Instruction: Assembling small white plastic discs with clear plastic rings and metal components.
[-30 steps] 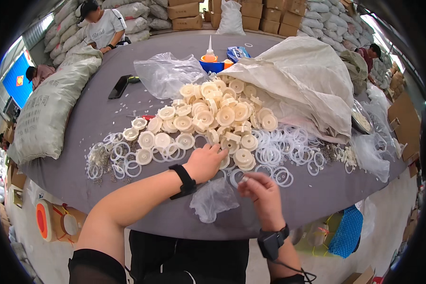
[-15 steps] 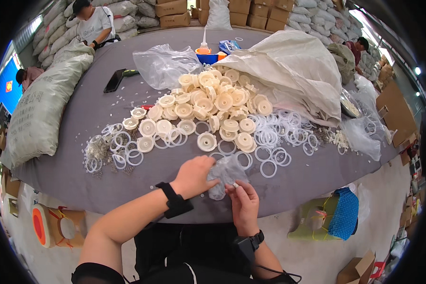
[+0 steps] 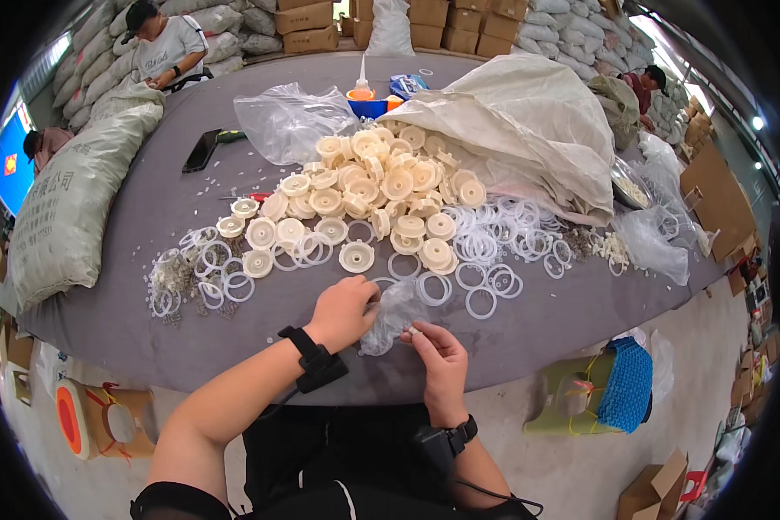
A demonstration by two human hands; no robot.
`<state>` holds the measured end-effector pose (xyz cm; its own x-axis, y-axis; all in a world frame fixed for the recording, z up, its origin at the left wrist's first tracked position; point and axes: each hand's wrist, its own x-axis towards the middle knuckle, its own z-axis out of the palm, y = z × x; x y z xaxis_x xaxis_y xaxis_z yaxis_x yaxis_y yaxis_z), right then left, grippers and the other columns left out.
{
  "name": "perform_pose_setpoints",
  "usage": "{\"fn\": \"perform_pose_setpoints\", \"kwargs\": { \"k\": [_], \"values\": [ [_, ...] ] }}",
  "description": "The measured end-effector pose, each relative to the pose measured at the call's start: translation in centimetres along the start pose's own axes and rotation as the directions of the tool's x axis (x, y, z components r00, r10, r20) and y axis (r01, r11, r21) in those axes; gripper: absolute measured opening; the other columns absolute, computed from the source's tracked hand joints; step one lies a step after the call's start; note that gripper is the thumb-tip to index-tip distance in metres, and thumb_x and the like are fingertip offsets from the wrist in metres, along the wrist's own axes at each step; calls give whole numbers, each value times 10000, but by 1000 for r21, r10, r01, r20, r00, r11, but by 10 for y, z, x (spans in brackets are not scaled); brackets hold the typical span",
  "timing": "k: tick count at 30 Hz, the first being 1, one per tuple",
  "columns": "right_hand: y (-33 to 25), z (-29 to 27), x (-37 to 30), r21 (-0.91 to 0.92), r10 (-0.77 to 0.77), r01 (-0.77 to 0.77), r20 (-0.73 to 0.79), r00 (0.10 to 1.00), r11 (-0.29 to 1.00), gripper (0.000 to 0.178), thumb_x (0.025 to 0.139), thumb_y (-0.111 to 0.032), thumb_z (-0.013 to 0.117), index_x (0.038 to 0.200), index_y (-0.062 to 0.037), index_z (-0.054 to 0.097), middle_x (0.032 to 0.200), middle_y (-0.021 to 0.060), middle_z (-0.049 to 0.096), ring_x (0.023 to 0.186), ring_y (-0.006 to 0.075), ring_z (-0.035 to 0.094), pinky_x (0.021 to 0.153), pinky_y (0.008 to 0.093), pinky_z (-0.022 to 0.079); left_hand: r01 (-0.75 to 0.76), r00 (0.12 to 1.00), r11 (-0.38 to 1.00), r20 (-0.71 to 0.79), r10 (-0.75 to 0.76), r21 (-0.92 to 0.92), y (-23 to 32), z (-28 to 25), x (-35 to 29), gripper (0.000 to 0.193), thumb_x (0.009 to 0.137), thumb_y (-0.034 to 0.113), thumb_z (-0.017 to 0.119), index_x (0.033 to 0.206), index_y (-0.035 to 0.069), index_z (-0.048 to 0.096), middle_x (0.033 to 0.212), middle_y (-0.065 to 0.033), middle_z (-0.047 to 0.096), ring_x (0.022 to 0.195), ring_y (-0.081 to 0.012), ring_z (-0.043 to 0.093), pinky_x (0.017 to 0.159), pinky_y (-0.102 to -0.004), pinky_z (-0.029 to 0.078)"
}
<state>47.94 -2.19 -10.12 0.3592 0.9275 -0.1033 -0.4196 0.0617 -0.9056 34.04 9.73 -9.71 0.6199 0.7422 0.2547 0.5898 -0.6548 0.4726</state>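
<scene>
A small clear plastic bag (image 3: pixel 392 319) lies near the table's front edge. My left hand (image 3: pixel 342 314) has its fingers curled closed on the bag's left side; the fingertips are partly hidden. My right hand (image 3: pixel 445 360) pinches a small white piece (image 3: pixel 411 330) between thumb and fingers, at the bag's right edge. Just beyond the bag rises a heap of cream round plastic caps (image 3: pixel 355 257) with hollow centres. Translucent white rings (image 3: pixel 481 302) lie to the right of the bag, and more rings (image 3: pixel 237 286) spread to the left beside small metal clips.
A white woven sack (image 3: pixel 529 130) drapes over the table's far right, beside a metal bowl (image 3: pixel 633 184). Farther back are a clear bag (image 3: pixel 290 121), a blue tub (image 3: pixel 368 108) and a phone (image 3: pixel 201 151). A full sack (image 3: pixel 82 204) leans at the left. Other people sit around.
My right hand has drawn slightly back from the bag's middle, still pinching the small white piece. My left hand keeps hold of the bag. The whole view has shifted a little.
</scene>
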Motion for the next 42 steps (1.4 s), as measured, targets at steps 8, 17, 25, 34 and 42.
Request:
{"fn": "perform_pose_setpoints", "kwargs": {
  "k": [8, 17, 25, 34, 42],
  "values": [
    [-15, -5, 2, 66, -29, 33, -54, 998, 997, 208, 833, -3, 591, 1030, 63, 604, 926, 123, 649, 864, 187, 639, 809, 274, 479, 142, 987, 710, 153, -48, -690, 15, -10, 5, 138, 859, 146, 601, 911, 20, 624, 810, -14, 599, 714, -88, 545, 634, -251, 450],
    [-86, -161, -99, -738, -93, -120, -242, 966, 664, 173, 730, 1, 647, 901, 25, 654, 849, 71, 658, 766, 148, 614, 761, 295, 487, -173, 958, 930, -163, 235, 323, -48, -2, 63, 314, 737, 100, 613, 1040, 59, 542, 982, -104, 575, 1000, -284, 524, 848, -393, 417],
    [-68, -75, -68, -383, -22, -44, -166, 986, 923, 169, 763, 28, 637, 927, 66, 621, 839, 118, 660, 761, 156, 628, 705, 257, 507, -89, 979, 994, -179, 98, 56, -8, -30, 32, 198, 700, 98, 660, 845, 53, 532, 811, -82, 573, 808, -277, 552, 691, -385, 434],
    [9, 52, -22, -59, 110, -96, 340, 934, 994, 252, 847, 82, 542, 1098, 96, 557, 1027, 165, 625, 939, 223, 626, 844, 294, 502, 351, 828, 434, 58, -558, -829, 17, -43, -90, 135, 795, 47, 655, 806, 21, 524, 803, -6, 586, 670, -38, 525, 586, -204, 444],
    [25, 68, -33, -203, 62, 10, 345, 937, 979, 202, 833, 69, 578, 1032, 83, 601, 978, 131, 642, 884, 183, 635, 800, 268, 509, 328, 831, 513, -16, -557, -793, 15, -59, -121, 277, 786, 39, 650, 1053, -21, 606, 954, -88, 650, 846, -134, 611, 783, -269, 475]
  ]
}}
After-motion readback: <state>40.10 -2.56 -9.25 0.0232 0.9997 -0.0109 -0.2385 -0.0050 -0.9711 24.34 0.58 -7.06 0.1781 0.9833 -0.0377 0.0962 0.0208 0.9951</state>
